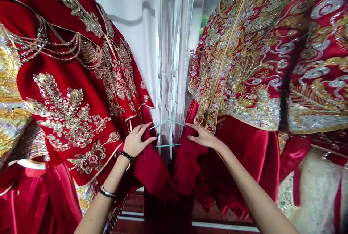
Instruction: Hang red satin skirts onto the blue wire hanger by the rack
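Between my two hands hangs a dark red garment (pixel 160 176) with a wide V-shaped neckline, on a thin light-blue hanger (pixel 169 119). The hanger's metal hook points up, and its lower bar crosses the neck opening. My left hand (pixel 138 139), with a black beaded bracelet and a silver bangle on its wrist, pinches the garment's left shoulder near the hanger's end. At the opposite shoulder, my right hand (pixel 200 136) grips the cloth in the same way, thumb in front. Dark folds hide the garment's lower part.
On the left hangs a red jacket (pixel 89 99) with silver beadwork and bead chains. Heavily embroidered red and gold jackets (pixel 244 52) hang close on the right above satin skirts (pixel 252 157). White curtains (pixel 125 12) and white metal uprights (pixel 158 45) stand behind.
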`<state>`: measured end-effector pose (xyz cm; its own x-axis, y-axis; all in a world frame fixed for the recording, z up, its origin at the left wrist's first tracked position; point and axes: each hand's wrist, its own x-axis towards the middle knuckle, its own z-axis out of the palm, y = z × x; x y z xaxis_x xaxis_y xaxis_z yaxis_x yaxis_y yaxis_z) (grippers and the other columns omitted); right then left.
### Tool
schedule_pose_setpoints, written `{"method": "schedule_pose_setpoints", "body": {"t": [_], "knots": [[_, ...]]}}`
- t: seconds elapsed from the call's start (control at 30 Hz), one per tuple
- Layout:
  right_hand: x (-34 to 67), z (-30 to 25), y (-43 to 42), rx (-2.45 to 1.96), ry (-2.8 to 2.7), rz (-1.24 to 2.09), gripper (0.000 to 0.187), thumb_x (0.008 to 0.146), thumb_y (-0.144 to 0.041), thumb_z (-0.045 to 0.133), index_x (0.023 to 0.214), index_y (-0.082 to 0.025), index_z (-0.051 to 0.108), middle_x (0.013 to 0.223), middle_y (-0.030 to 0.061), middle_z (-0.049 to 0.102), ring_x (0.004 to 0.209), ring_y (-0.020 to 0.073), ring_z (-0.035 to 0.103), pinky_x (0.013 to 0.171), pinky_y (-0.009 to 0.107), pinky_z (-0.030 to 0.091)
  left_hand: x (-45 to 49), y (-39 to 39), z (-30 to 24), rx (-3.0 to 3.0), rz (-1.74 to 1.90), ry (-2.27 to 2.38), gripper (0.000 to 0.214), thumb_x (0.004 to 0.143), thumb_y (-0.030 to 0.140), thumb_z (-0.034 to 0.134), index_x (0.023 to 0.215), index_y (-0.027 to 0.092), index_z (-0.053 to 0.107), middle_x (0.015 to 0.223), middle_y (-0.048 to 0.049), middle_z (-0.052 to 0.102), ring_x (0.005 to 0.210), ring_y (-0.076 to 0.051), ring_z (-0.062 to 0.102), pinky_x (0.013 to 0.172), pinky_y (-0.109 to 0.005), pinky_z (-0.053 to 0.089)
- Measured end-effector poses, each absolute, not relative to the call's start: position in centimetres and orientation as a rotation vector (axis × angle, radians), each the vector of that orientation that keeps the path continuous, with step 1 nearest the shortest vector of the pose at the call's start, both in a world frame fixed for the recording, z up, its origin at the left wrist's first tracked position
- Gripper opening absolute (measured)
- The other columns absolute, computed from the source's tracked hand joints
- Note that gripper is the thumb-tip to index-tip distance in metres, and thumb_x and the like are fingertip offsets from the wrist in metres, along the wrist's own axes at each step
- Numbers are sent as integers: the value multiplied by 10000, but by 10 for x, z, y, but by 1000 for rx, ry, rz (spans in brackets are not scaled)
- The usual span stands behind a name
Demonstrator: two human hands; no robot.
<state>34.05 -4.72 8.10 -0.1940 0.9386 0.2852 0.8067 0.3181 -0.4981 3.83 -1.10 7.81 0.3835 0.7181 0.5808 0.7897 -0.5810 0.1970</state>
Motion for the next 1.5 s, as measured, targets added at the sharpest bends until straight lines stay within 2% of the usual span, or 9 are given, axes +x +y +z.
{"method": "schedule_pose_setpoints", "body": {"t": [0.1, 0.2, 0.33, 0.5, 0.6, 0.8, 1.2, 1.37, 1.5], "knots": [[335, 83, -54, -1626, -2061, 227, 620, 740, -485, 516, 1300, -267, 362, 1147, 65, 584, 969, 232, 577, 812, 346, 439, 50, -9, 75, -2465, -854, -1464, 459, 823, 517, 392, 1209, 283, 473, 1043, -33, 601, 883, -186, 593, 672, -240, 448], [325, 77, -62, -1781, -1980, -14, 608, 752, -610, 418, 1249, -261, 414, 1076, 82, 624, 940, 260, 594, 749, 346, 446, 53, -5, 67, -2386, -809, -1557, 387, 870, 458, 322, 1110, 249, 541, 945, -31, 635, 741, -154, 610, 577, -215, 396], [310, 63, -67, -1940, -1799, -397, 560, 815, -599, 277, 1145, -199, 488, 845, 95, 680, 790, 257, 632, 592, 296, 415, 51, -3, 63, -2358, -854, -1599, 411, 882, 477, 273, 1042, 253, 579, 905, -29, 656, 742, -155, 612, 548, -213, 347], [298, 53, -65, -1959, -1633, -577, 515, 826, -582, 267, 1016, -196, 549, 698, 69, 672, 664, 223, 630, 494, 252, 313, 53, -6, 63, -2385, -939, -1644, 422, 877, 493, 279, 1102, 283, 569, 927, -37, 661, 776, -163, 610, 573, -221, 348], [295, 50, -64, -1955, -1557, -622, 477, 839, -535, 278, 995, -185, 563, 693, 71, 670, 645, 213, 618, 507, 252, 299, 57, -10, 61, -2334, -991, -1698, 450, 864, 519, 286, 1162, 286, 530, 919, -43, 668, 770, -170, 604, 595, -232, 355], [293, 46, -64, -1951, -1535, -634, 484, 832, -533, 304, 977, -165, 582, 703, 88, 665, 649, 207, 594, 550, 263, 316, 63, -8, 50, -2124, -1051, -1773, 481, 861, 537, 254, 970, 216, 596, 786, -51, 680, 706, -180, 581, 647, -261, 347], [288, 44, -60, -1940, -1495, -566, 414, 824, -459, 326, 982, -149, 551, 737, 91, 661, 714, 214, 591, 734, 304, 356, 67, 5, 46, -2106, -1031, -1804, 482, 817, 597, 305, 878, 200, 571, 725, -63, 656, 696, -200, 566, 691, -289, 340], [277, 46, -58, -1989, -1427, -573, 455, 753, -484, 403, 1001, -124, 527, 819, 131, 648, 830, 265, 567, 788, 374, 334, 70, 2, 46, -2178, -1077, -1682, 317, 804, 465, 444, 912, 181, 533, 810, -59, 641, 812, -213, 561, 765, -325, 336], [275, 40, -56, -2043, -1357, -633, 512, 724, -485, 459, 1091, -131, 514, 982, 150, 614, 953, 299, 518, 880, 443, 284, 76, -1, 44, -2020, -1004, -1765, 226, 771, 314, 471, 943, 188, 547, 881, -72, 619, 898, -247, 516, 796, -366, 329]]}}
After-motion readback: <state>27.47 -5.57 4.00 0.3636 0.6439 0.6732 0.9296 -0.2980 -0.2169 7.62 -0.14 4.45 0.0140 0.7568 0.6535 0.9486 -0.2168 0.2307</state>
